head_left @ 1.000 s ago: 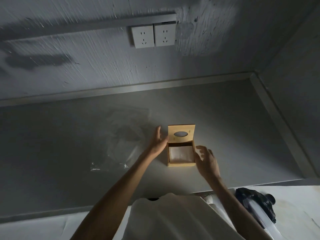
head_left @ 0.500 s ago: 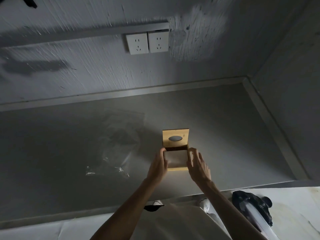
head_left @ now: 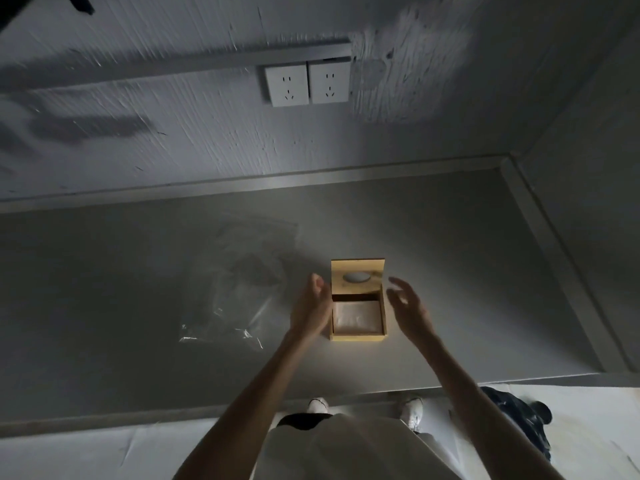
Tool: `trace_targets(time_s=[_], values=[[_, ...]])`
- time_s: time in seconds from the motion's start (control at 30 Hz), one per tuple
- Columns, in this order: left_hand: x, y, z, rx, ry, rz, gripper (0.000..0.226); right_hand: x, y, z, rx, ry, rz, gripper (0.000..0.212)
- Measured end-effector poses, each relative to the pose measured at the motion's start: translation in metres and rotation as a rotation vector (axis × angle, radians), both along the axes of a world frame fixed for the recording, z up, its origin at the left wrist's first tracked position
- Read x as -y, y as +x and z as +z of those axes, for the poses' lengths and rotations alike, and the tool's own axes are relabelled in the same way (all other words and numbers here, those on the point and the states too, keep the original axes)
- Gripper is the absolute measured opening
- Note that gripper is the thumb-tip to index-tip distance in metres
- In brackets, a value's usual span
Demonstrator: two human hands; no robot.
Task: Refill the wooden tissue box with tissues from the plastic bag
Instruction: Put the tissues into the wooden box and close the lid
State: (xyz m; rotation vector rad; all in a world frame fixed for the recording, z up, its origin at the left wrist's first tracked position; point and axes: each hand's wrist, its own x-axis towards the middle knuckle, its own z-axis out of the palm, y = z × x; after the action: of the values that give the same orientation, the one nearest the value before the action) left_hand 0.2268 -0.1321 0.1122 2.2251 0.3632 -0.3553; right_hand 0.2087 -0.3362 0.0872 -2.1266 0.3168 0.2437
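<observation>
Dim scene, head view looking down at a grey countertop (head_left: 450,271). Wooden tissue box (head_left: 358,336) sits on it between the two hands, lid (head_left: 357,276) flipped up and back, oval slot (head_left: 356,277) in the lid facing the camera. Inside the open box lies a pale stack of tissues (head_left: 356,317), filling the compartment; top of the stack sits below the rim.

Left hand (head_left: 310,311) is just beside the box's left wall, palm turned toward it, fingers loosely curled and spread apart, gripping nothing. Whether it touches the wall can't be told; it overlaps the box edge in view. Right hand (head_left: 408,306) hangs off the box's right side with a clear gap, fingers splayed wide, palm facing the box, empty as well.

Clear plastic bag (head_left: 242,289) lies flat and crumpled on the counter, out past the left hand, well apart from the box. Looks see-through with nothing distinct inside; hard to tell in this light.

Beyond both hands, on the rough white wall (head_left: 173,133), two white power sockets (head_left: 306,84) side by side under a grey rail. No brand, label or readable writing on the box, bag or sockets.

Near side of the hands: pale shirt (head_left: 346,452), two white shoes (head_left: 412,410) at the counter edge, and a dark bundle (head_left: 519,424) on the floor off the right forearm.
</observation>
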Motion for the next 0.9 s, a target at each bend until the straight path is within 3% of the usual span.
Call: trace_targets(time_s=[0.1, 0.17, 0.23, 0.33, 0.4, 0.47, 0.53, 0.6, 0.73, 0.8, 0.9], values=[[-0.005, 0.035, 0.012, -0.417, -0.584, 0.173, 0.057, 0.008, 0.026, 0.023, -0.337, 0.417, -0.006, 0.061], [-0.009, 0.043, 0.013, -0.532, -0.69, 0.173, 0.072, 0.016, 0.036, 0.021, -0.472, 0.568, 0.014, 0.075], [-0.011, 0.041, 0.012, -0.535, -0.671, 0.199, 0.067, 0.02, 0.037, 0.014, -0.505, 0.582, -0.005, 0.079], [-0.008, 0.025, 0.0, -0.488, -0.559, 0.145, 0.04, 0.02, 0.024, 0.006, -0.473, 0.603, 0.024, 0.076], [-0.006, 0.006, -0.014, -0.395, -0.582, 0.132, 0.047, 0.019, 0.012, -0.007, -0.422, 0.585, 0.055, 0.075], [-0.008, -0.014, -0.023, -0.343, -0.618, 0.144, 0.052, 0.014, -0.001, -0.017, -0.356, 0.413, 0.092, 0.065], [-0.01, -0.026, -0.035, -0.34, -0.65, 0.141, 0.043, 0.007, -0.011, -0.03, -0.273, 0.226, 0.112, 0.065], [-0.01, -0.032, -0.043, -0.297, -0.616, 0.068, 0.026, -0.002, -0.021, -0.035, -0.203, 0.176, 0.07, 0.07], [-0.009, -0.036, -0.048, -0.278, -0.518, 0.014, 0.025, -0.005, -0.031, -0.036, -0.139, 0.067, 0.01, 0.081], [-0.009, -0.036, -0.046, -0.289, -0.516, 0.022, 0.02, -0.005, -0.033, -0.039, -0.163, 0.061, -0.032, 0.071], [-0.006, -0.037, -0.047, -0.293, -0.493, -0.025, 0.014, -0.013, -0.038, -0.036, -0.228, 0.176, -0.115, 0.038]])
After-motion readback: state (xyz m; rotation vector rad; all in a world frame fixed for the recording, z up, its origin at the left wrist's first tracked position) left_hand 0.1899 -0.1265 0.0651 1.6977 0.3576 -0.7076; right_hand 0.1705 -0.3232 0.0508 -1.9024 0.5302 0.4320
